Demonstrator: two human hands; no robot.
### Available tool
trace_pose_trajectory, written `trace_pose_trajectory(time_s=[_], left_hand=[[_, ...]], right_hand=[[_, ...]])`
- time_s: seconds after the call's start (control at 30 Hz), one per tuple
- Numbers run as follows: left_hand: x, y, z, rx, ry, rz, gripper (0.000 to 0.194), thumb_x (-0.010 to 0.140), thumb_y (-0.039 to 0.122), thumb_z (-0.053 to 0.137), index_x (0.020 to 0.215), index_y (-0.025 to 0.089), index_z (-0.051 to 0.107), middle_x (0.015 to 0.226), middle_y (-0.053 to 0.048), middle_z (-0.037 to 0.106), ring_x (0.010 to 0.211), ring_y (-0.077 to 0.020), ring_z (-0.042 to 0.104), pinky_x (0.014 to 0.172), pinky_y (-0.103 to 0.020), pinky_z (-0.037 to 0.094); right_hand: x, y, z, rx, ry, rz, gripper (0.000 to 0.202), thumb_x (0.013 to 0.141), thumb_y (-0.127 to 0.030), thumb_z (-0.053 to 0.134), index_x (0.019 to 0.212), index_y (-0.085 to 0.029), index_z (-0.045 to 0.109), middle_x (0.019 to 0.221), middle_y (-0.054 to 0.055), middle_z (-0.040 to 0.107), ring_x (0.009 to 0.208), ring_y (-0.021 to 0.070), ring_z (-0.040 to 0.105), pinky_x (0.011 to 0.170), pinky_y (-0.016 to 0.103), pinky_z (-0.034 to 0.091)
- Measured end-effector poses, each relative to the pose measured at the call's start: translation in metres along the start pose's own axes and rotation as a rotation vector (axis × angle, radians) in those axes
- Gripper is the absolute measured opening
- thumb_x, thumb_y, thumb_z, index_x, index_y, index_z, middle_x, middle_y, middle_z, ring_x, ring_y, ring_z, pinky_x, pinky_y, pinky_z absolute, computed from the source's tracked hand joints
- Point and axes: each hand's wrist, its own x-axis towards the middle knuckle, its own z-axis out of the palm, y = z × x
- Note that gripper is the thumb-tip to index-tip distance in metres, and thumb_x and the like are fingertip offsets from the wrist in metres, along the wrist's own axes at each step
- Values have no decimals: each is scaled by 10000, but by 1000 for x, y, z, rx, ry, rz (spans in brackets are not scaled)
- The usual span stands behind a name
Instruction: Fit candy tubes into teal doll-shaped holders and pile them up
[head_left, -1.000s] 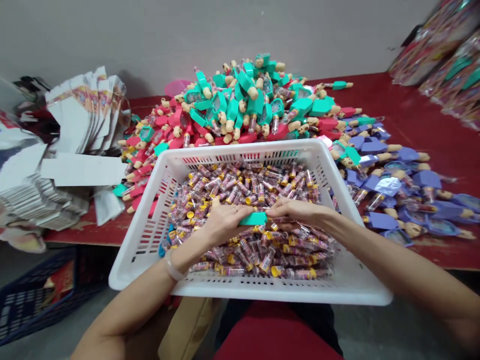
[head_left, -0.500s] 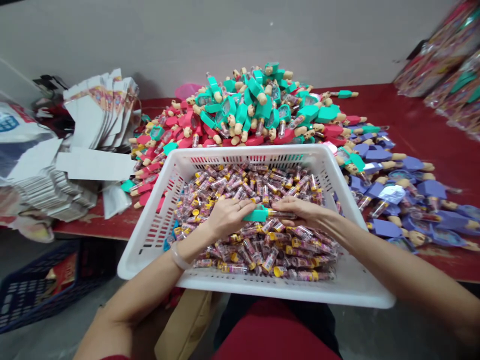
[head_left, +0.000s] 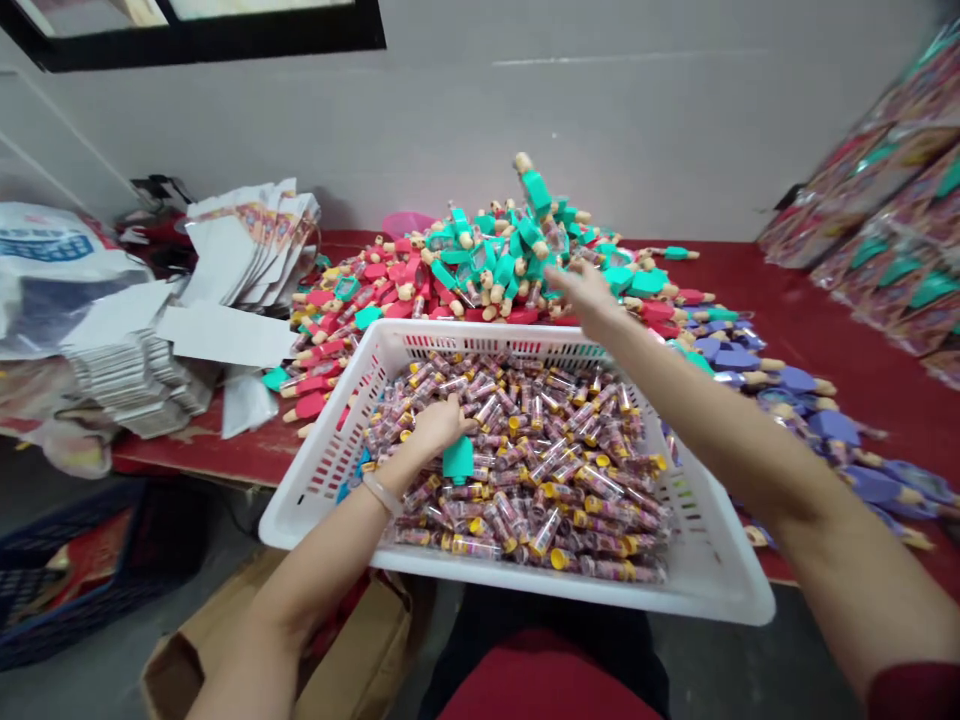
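Observation:
My left hand (head_left: pixel 439 425) is closed on a flat green plastic toy part (head_left: pixel 457 459), low over the basket. Beneath it, a white perforated plastic basket (head_left: pixel 525 585) holds many small clear tubes with yellow caps (head_left: pixel 551 525). My right hand (head_left: pixel 589 295) reaches past the basket's far rim, fingers stretched out and holding nothing. Just beyond its fingertips, a green toy with a beige knobbed end (head_left: pixel 534 188) stands out above the pile, apart from the hand. Behind the basket lies that heap of green toys (head_left: pixel 480 265), with red ones (head_left: pixel 390 280) among and beside them.
Purple toys (head_left: pixel 832 428) spread over the red table (head_left: pixel 720 275) at right. Bagged toys (head_left: pixel 900 220) are stacked at far right. On the left are folded white cartons (head_left: pixel 240 240) and a stack of white cards (head_left: pixel 142 370). Below sit a dark blue crate (head_left: pixel 45 620) and a cardboard box (head_left: pixel 352 650).
My hands have parted. The right one let go of a green toy and moved forward toward the heap. My left hand shifted slightly left, now with a green part. The view tilted upward.

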Motion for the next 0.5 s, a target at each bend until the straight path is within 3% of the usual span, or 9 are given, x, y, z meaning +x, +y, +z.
trace_pose_trajectory(time_s=[0.07, 0.17, 0.3, 0.4, 0.5], left_hand=[[3, -3, 0, -61, 14, 17, 405, 777, 393, 644, 1092, 141, 602, 1063, -188, 685, 1022, -345, 641, 840, -390, 468], [6, -8, -2, -182, 35, 40, 215, 712, 354, 665, 798, 160, 631, 827, -115, 692, 858, -296, 656, 748, -330, 461], [9, -12, -8, -434, 71, 30, 293, 763, 386, 576, 581, 164, 517, 528, -17, 513, 544, -159, 534, 544, -250, 383], [10, -9, -12, -666, 123, -1, 366, 883, 448, 398, 696, 159, 523, 525, 21, 441, 446, -95, 407, 455, -217, 317], [7, -2, -11, -849, 132, -8, 425, 930, 505, 309, 848, 152, 532, 569, 30, 444, 432, -73, 376, 426, -194, 302]], right_hand=[[-34, 18, 28, -571, -280, -70, 398, 963, -258, 338, 1316, -152, 489, 1108, 128, 646, 923, 205, 618, 772, 342, 513], [-99, 49, 62, -764, -483, -95, 298, 819, -103, 519, 1075, -157, 662, 1055, 159, 672, 974, 258, 626, 843, 368, 476], [-138, 72, 69, -875, -567, -180, 361, 796, -54, 521, 1118, -153, 648, 1285, 220, 566, 1180, 302, 537, 943, 402, 398], [-145, 68, 58, -900, -581, -197, 220, 857, -162, 511, 1033, -136, 640, 1130, 192, 652, 1066, 276, 597, 872, 347, 407], [-158, 54, 48, -876, -545, -179, 275, 927, -266, 420, 1126, -141, 563, 950, 113, 705, 851, 219, 648, 702, 284, 403]])
